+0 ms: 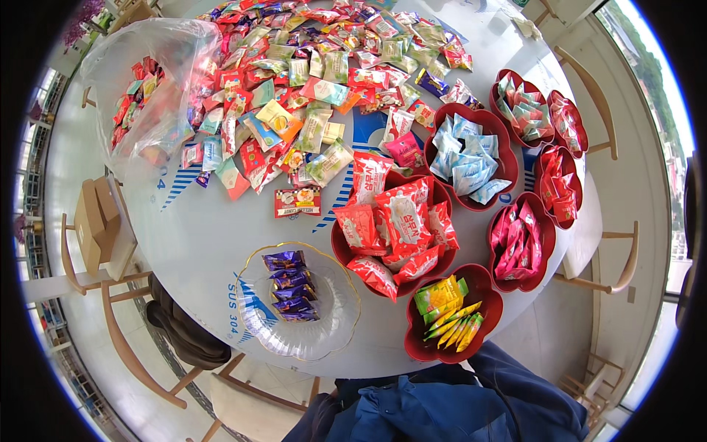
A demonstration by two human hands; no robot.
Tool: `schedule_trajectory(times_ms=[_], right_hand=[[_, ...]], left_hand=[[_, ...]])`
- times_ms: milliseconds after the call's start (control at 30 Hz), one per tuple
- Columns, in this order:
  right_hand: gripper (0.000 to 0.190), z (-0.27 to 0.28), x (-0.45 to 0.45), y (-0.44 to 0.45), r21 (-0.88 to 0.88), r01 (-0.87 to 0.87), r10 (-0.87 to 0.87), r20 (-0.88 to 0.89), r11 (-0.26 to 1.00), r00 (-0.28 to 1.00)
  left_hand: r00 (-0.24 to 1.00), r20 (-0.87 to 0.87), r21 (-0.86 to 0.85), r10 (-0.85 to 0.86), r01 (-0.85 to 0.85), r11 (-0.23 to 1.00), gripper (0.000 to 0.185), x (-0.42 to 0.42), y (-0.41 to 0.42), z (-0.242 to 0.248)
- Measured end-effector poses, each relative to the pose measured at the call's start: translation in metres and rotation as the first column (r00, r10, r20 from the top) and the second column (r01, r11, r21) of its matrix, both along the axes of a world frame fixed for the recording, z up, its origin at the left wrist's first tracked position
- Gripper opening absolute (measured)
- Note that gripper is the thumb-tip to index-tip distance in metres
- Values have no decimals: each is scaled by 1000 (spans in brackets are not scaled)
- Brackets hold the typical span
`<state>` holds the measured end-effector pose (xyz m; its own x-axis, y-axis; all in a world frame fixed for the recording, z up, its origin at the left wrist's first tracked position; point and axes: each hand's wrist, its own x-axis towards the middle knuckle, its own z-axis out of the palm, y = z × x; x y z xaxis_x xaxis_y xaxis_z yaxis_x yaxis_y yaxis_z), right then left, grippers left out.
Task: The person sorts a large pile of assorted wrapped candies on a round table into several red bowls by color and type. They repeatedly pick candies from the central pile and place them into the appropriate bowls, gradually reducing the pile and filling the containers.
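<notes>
Neither of my hands is in view. Before me on a round table [188, 237] stands a clear, gold-rimmed scalloped dish [337, 326] with a row of purple-wrapped candies [293, 279]. To its right, red flower-shaped bowls hold sorted candies: large red-and-white packets [406, 215], yellow-and-green packets [444, 304], pink packets [516, 240], light blue packets [467, 154], small red packets [557, 177], teal-and-pink packets [525, 108] and pale red packets [564, 121]. A large heap of mixed wrapped candies [315, 72] covers the far side. One flat red candy packet [297, 203] lies at its near edge.
A clear plastic bag [171, 50] with more candies stands at the far left. Wooden chairs [124, 353] surround the table; one at the left bears an open cardboard box [96, 221], another a dark garment [188, 326]. Blue clothing [420, 409] shows at the near edge.
</notes>
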<state>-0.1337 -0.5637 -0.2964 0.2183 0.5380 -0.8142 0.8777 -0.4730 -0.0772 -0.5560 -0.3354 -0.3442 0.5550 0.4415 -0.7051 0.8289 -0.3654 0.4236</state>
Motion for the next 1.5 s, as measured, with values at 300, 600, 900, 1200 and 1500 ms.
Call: schedule_trajectory(times_ms=[300,600,900,1200,1500], right_hand=[[38,20,32,53,81,19,-23,45,997,999],[36,-1,65,78,250,-39,13,103,968,995],[34,-28,36,27,600,48,-49,-14,798,999],[24,16,5,21,475,-212,108,236,854,966],[32,163,-25,35,398,-288,226,195,871,954]], left_hand=[[999,34,36,-43,41,998,37,17,31,19],[993,106,124,-46,33,992,37,18,42,16],[952,306,287,-26,-66,956,36,-23,99,50],[757,463,238,461,-607,759,20,14,55,140],[690,537,288,485,-690,664,21,8,29,191]])
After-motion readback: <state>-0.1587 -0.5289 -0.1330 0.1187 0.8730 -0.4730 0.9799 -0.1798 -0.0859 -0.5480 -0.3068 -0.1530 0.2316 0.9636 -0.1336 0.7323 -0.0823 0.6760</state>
